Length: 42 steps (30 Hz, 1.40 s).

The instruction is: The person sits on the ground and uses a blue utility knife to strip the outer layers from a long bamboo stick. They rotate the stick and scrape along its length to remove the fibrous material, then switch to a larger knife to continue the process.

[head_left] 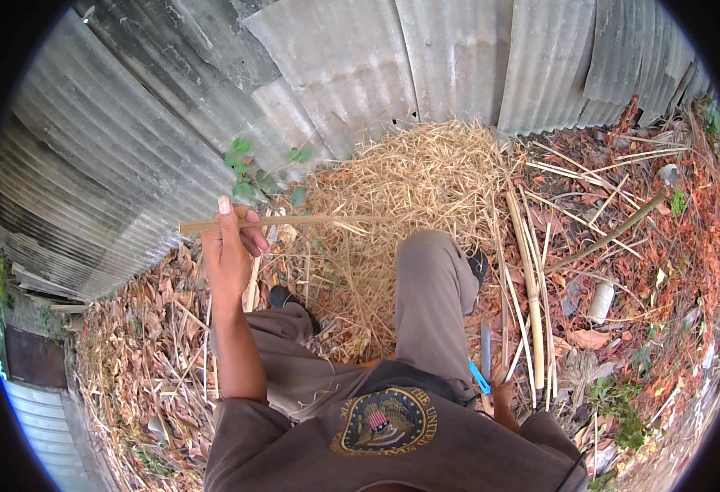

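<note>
My left hand [233, 234] is raised out in front on the left, thumb and fingers closed round a long thin bamboo strip [311, 220]. That strip runs level to the right, over the pile of shavings [425, 176]. Low beside my bent right leg, my right hand [501, 395] is closed and partly hidden; it appears to grip a knife whose narrow grey blade [485, 348] points away from me. A slim bright blue piece [479, 377] crosses near the base of the blade.
A corrugated metal fence [335, 66] rises ahead and to the left. Long bamboo poles [532, 295] and loose strips lie right of my leg, near a thick branch [610, 238] and a pale cylinder [601, 302]. Dry leaves [147, 328] cover the left ground. A green plant [245, 168] grows by the fence.
</note>
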Available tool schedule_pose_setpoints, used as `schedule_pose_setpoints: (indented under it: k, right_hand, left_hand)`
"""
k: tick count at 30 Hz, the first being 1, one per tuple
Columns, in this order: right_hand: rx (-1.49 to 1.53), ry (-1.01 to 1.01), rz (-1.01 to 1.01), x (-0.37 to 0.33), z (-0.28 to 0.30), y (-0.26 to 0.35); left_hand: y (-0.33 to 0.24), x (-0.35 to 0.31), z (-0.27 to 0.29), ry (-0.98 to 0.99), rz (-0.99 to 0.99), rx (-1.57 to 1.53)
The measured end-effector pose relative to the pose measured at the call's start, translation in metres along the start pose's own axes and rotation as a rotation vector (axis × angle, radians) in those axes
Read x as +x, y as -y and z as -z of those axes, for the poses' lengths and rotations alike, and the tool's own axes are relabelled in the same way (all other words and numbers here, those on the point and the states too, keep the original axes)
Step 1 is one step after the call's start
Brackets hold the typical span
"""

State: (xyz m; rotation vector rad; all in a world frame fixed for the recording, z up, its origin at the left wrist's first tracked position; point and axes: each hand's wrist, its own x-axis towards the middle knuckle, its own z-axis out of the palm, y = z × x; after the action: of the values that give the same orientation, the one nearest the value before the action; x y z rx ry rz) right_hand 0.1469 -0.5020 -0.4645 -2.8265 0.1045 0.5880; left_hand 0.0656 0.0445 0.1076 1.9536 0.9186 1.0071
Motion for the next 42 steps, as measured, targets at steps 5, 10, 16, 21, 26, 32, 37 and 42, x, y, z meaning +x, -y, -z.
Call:
schedule_pose_setpoints:
  k: [5,10,16,21,26,32,37,42]
  right_hand:
    - [-0.02,0.047,-0.075,-0.005,0.006,0.023]
    - [0.063,0.138,-0.148,-0.003,0.036,0.069]
    - [0.014,0.056,0.196,-0.011,0.044,0.096]
    - [-0.024,0.197,0.127,-0.006,0.048,0.116]
    - [0.014,0.178,0.124,-0.01,0.046,0.107]
    - [0.057,0.152,0.073,-0.017,0.036,0.077]
    - [0.155,0.108,0.021,-0.028,0.02,0.049]
    - [0.433,0.048,-0.05,-0.038,0.008,0.033]
  left_hand:
    - [-0.012,0.004,0.015,-0.065,-0.045,0.002]
    - [-0.021,0.007,0.017,-0.11,-0.049,0.063]
    - [-0.01,0.008,0.019,-0.1,-0.05,0.182]
    - [0.004,0.018,0.016,-0.033,-0.036,0.412]
    - [0.02,0.027,0.019,-0.008,-0.029,0.531]
    - [0.045,0.046,0.026,-0.109,0.049,0.545]
    - [0.064,0.064,0.033,-0.202,-0.04,0.562]
    - [0.086,0.089,0.033,-0.263,-0.056,0.105]
